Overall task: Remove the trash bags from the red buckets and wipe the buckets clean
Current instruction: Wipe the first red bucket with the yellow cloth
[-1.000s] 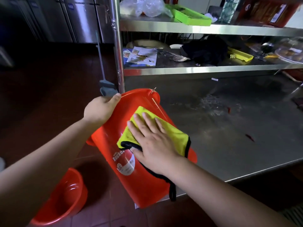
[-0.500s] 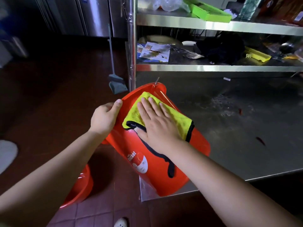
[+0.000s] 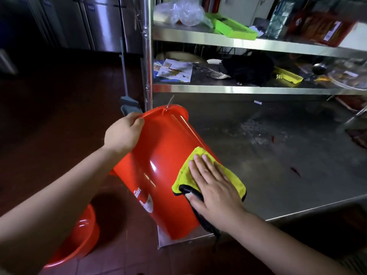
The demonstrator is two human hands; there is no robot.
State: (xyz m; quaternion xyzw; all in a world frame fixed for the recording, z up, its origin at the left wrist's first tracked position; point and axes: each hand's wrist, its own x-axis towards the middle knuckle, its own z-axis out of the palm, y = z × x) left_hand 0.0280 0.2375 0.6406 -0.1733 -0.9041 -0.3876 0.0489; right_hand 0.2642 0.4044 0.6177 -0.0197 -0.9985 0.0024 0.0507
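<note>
Gripping the far rim of the tilted red bucket (image 3: 158, 161) with the left hand (image 3: 122, 133), pressing a yellow cloth (image 3: 200, 175) flat under the open-fingered right hand (image 3: 214, 191), white label (image 3: 146, 201) lettering being unreadable.

left hand (image 3: 123, 133) curled in a grip, right hand (image 3: 214, 187) flat, fingers straight

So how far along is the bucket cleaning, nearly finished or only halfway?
Probably midway. No trash bag shows on the red bucket lying tilted on the steel table, so that part looks done. The left hand grips its rim while the right hand presses a yellow cloth flat against its outer side. A second red bucket waits on the floor; whether it is wiped, I cannot tell.
</note>
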